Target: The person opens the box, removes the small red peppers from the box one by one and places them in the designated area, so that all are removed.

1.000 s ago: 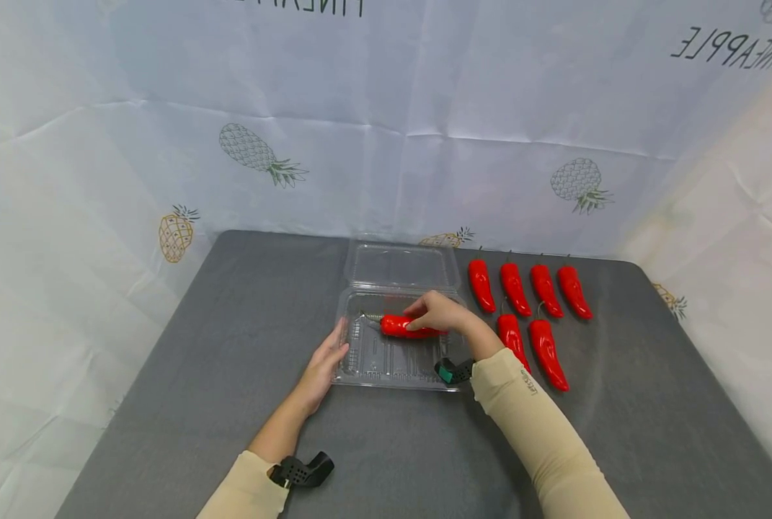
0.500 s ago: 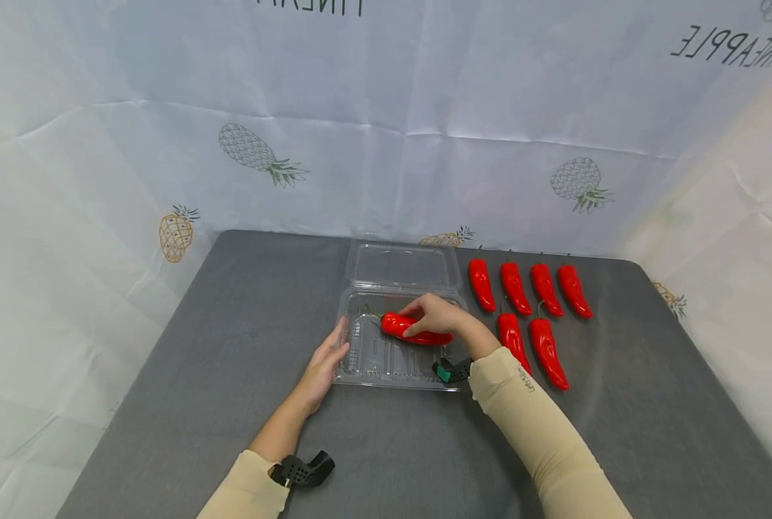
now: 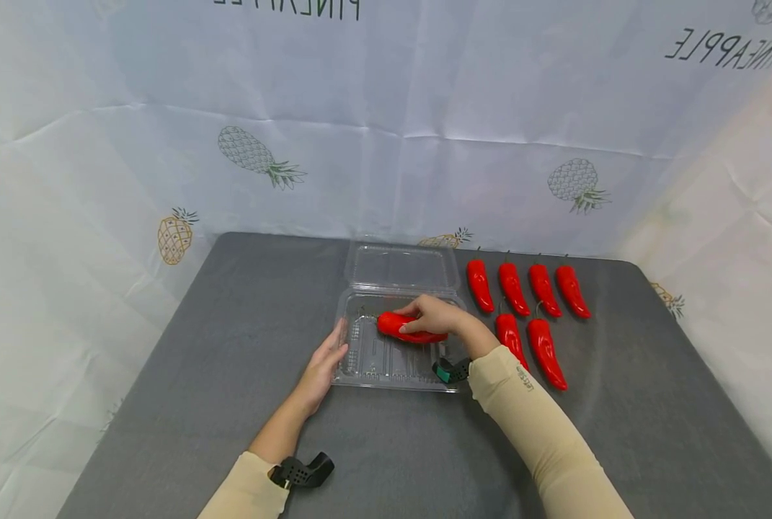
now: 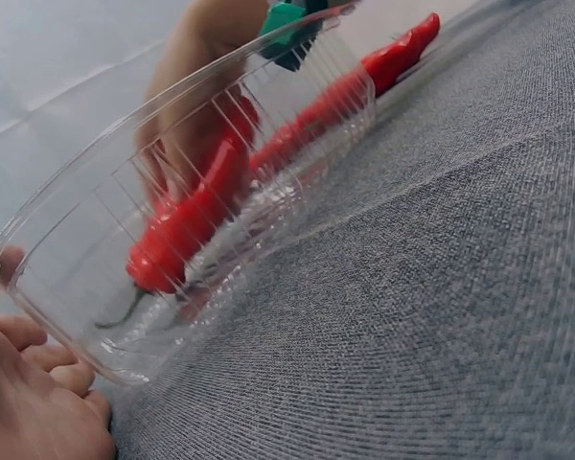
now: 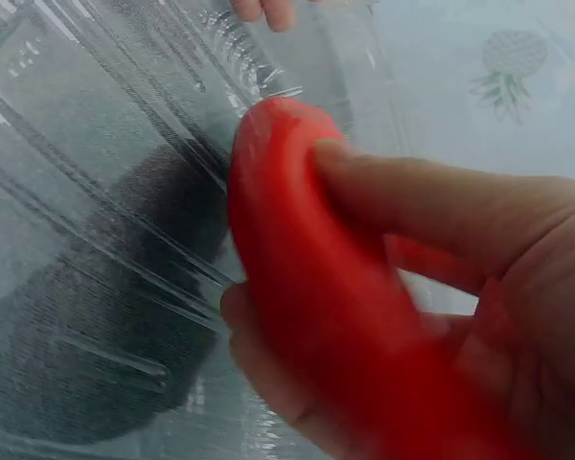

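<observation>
A red chili pepper (image 3: 392, 324) lies crosswise inside the clear plastic container (image 3: 386, 380), low over its ribbed floor. My right hand (image 3: 434, 313) grips it from above, thumb on the near side and fingers behind. In the left wrist view the green stem of that chili pepper (image 4: 190, 228) points toward the container's left end. The right wrist view shows the chili pepper (image 5: 297, 220) between thumb and fingertips. My left hand (image 3: 321, 367) rests against the container's left side, with fingers along the outer wall and fingertips at the rim.
The hinged clear lid (image 3: 401, 265) lies open behind the container. Several red chili peppers (image 3: 543, 290) stand in two rows to the right, the nearer row partly behind my right forearm. The grey tabletop (image 3: 230, 346) meets a pineapple-print curtain (image 3: 386, 173) at the back.
The chili pepper in my right hand has turned slightly, its tip end toward the front, then shifted a little left. My left hand has stayed at the container's side.
</observation>
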Tool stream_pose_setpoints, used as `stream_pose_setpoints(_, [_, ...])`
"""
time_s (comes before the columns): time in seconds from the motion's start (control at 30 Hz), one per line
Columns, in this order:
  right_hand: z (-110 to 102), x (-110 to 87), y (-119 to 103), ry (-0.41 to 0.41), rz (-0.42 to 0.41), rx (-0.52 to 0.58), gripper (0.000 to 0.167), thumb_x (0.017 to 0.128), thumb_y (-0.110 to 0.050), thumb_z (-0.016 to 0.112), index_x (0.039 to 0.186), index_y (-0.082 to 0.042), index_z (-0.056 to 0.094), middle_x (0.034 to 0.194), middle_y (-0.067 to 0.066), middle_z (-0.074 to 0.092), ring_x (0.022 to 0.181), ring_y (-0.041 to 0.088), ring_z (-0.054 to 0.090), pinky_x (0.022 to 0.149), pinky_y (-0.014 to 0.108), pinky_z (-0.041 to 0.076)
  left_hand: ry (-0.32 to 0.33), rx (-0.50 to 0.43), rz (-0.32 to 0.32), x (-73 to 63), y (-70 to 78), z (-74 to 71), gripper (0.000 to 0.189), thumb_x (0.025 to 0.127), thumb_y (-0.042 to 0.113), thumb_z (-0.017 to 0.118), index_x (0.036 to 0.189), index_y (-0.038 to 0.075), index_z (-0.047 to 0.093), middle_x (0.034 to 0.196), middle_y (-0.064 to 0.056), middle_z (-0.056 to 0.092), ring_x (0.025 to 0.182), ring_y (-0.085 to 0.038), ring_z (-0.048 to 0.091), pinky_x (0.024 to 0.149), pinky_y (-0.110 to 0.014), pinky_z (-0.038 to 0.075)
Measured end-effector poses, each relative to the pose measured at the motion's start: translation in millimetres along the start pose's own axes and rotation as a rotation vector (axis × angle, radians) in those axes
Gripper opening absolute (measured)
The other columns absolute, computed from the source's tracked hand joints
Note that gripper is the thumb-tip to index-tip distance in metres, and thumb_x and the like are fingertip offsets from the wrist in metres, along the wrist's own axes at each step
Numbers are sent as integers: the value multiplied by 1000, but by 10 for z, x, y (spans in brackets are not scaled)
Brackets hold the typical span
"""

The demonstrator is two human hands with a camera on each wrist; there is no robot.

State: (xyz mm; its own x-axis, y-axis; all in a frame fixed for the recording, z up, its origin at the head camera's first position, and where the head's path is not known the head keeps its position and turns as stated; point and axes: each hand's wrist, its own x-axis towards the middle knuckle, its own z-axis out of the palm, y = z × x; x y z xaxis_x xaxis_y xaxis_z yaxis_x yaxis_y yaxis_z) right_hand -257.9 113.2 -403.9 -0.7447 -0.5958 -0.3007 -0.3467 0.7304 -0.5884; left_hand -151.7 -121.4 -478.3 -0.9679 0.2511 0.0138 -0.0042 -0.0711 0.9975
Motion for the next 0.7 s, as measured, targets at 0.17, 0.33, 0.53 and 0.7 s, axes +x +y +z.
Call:
stream_pose_setpoints(0.17, [-47,-56,-27,2,-23,45,39,91,-22,60,128,-10,57,130,14,57,96,15,52,75,24,44,-1,-4,6,0,7,7,59,100,17,33,149,1,4,158,-11,2,146,-23,-3,117,-42,1])
stream_pose_setpoints(0.33, [-77,-101,-42,1,-26,71,39,91,-23,59,128,-11,57,128,13,59,89,15,49,69,23,41,-4,-2,8,-2,11,7,59,101,18,33,149,0,4,158,-11,2,146,-23,-3,117,-41,1])
stream_pose_setpoints(0.53, [-117,-206,-51,26,-30,81,39,92,-24,59,129,-11,57,127,14,59,85,17,48,63,24,38,-6,-5,13,-9,17,9,59,101,18,32,149,1,4,158,-12,1,146,-25,-3,117,-42,1])
stream_pose_setpoints(0.7, [-174,-363,-68,51,-8,88,41,92,-25,59,131,-12,55,96,8,68,70,15,43,58,24,35,-4,-14,22,-12,11,14,59,101,17,32,149,-1,4,158,-13,1,146,-26,-3,117,-42,1])
